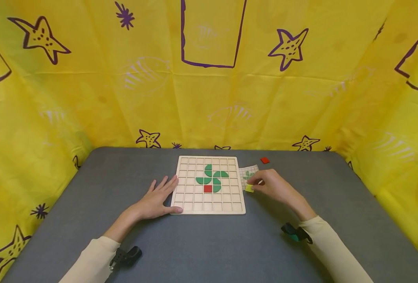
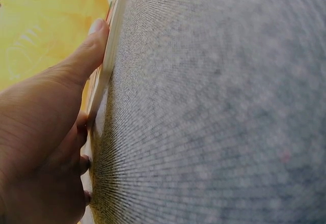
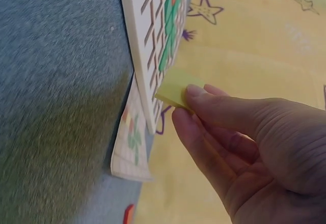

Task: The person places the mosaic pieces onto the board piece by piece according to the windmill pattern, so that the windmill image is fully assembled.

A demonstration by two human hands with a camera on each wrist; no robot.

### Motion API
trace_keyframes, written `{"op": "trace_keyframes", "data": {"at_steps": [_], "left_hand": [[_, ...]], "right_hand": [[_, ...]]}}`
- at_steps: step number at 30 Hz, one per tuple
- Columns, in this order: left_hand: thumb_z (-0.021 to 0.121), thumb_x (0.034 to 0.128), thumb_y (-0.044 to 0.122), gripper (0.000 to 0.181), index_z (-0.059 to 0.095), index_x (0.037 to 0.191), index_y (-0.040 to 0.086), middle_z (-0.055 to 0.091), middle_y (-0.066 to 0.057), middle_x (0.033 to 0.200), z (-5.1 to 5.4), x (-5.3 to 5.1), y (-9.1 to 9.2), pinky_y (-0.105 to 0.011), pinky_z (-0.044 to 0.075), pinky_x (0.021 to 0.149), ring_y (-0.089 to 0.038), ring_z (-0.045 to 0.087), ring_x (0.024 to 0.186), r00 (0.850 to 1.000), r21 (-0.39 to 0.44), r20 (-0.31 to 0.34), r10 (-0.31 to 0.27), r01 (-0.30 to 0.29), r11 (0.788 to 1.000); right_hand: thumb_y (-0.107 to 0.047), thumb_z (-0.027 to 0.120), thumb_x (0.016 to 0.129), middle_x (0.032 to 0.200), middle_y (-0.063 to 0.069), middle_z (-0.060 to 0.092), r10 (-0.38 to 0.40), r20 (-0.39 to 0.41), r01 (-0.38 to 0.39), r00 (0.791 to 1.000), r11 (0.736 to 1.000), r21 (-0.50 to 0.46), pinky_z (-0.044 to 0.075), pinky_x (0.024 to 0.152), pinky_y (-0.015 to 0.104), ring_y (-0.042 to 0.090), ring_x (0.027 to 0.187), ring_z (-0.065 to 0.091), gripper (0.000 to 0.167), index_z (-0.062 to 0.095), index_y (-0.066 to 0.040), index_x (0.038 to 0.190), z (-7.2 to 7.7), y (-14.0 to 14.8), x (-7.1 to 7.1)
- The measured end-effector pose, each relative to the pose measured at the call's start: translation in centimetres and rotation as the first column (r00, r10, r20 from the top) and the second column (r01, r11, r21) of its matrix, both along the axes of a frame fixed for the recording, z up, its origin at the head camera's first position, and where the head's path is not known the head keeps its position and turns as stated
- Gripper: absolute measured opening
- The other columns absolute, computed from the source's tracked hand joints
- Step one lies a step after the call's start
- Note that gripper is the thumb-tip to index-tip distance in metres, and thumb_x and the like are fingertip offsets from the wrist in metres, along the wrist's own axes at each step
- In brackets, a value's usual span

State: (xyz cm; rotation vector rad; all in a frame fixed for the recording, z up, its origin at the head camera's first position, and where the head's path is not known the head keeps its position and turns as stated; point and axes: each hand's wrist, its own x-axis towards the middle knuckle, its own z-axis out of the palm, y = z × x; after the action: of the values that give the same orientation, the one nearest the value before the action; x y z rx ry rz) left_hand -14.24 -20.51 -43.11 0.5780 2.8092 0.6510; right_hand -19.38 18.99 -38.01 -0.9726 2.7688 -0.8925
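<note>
A square wooden grid board [image 1: 189, 196] lies on the table. Several green quarter-circle tiles [image 1: 217, 184] and one red square tile [image 1: 208, 189] sit in its middle cells. My left hand [image 1: 156, 199] rests at the board's left edge, fingers spread and fairly straight, the thumb on the near left corner. Between thumb and fingers my right hand [image 1: 274, 186] pinches a yellow square tile [image 3: 178, 87], held just right of the board. Under that hand is a printed pattern card [image 3: 133, 142], partly tucked beneath the board's right edge and partly covered in the head view.
Behind the card lies a loose red tile [image 1: 264, 160]. The grey table [image 1: 209, 247] runs back to a yellow curtain [image 1: 202, 106] printed with stars and fish, which also closes both sides. A dark strap with a camera sits on each wrist.
</note>
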Motion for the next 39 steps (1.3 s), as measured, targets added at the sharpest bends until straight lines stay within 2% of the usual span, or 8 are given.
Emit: {"op": "trace_keyframes", "data": {"at_steps": [10, 20, 33, 39], "left_hand": [[0.068, 0.0824, 0.061, 0.105, 0.018, 0.157, 0.006, 0.014, -0.010, 0.164, 0.2, 0.0, 0.0, -0.064, -0.004, 0.113, -0.040, 0.006, 0.149, 1.000, -0.001, -0.001, 0.005, -0.005, 1.000], [0.066, 0.0819, 0.064, 0.106, 0.018, 0.157, 0.006, 0.013, -0.009, 0.164, 0.3, -0.2, 0.0, -0.064, -0.004, 0.113, -0.039, 0.005, 0.149, 1.000, -0.015, 0.005, 0.004, -0.004, 1.000], [0.068, 0.0835, 0.059, 0.103, 0.018, 0.157, 0.006, 0.014, -0.010, 0.164, 0.4, 0.0, 0.2, -0.064, -0.004, 0.113, -0.040, 0.006, 0.149, 1.000, 0.005, 0.004, -0.004, 0.004, 1.000], [0.068, 0.0837, 0.058, 0.103, 0.018, 0.157, 0.006, 0.014, -0.010, 0.164, 0.5, 0.1, 0.2, -0.064, -0.004, 0.113, -0.040, 0.006, 0.149, 1.000, -0.001, 0.005, 0.004, -0.004, 1.000]], "right_hand": [[0.000, 0.076, 0.082, 0.092, 0.003, 0.073, 0.024, 0.027, -0.023, 0.999, 1.000, -0.020, 0.056, 0.077, 0.035, 0.016, 0.083, 0.067, 0.017, 0.075, 0.000, 0.099, 0.0, -2.8, -0.7], [-0.002, 0.075, 0.084, 0.095, 0.003, 0.073, 0.063, 0.051, -0.063, 0.997, 0.998, 0.010, 0.055, 0.078, 0.031, 0.014, 0.085, 0.066, 0.016, 0.076, -0.004, 0.100, 0.1, -6.5, -0.8], [-0.002, 0.074, 0.085, 0.093, 0.001, 0.073, 0.184, 0.100, -0.181, 0.978, 0.983, -0.045, 0.052, 0.073, 0.023, 0.010, 0.082, 0.065, 0.014, 0.077, -0.005, 0.099, -1.1, -10.0, -0.7], [-0.004, 0.074, 0.086, 0.092, -0.001, 0.073, 0.164, 0.118, -0.163, 0.979, 0.986, -0.015, 0.052, 0.074, 0.025, 0.011, 0.084, 0.065, 0.013, 0.077, -0.007, 0.098, -1.4, -11.3, -0.4]]}}
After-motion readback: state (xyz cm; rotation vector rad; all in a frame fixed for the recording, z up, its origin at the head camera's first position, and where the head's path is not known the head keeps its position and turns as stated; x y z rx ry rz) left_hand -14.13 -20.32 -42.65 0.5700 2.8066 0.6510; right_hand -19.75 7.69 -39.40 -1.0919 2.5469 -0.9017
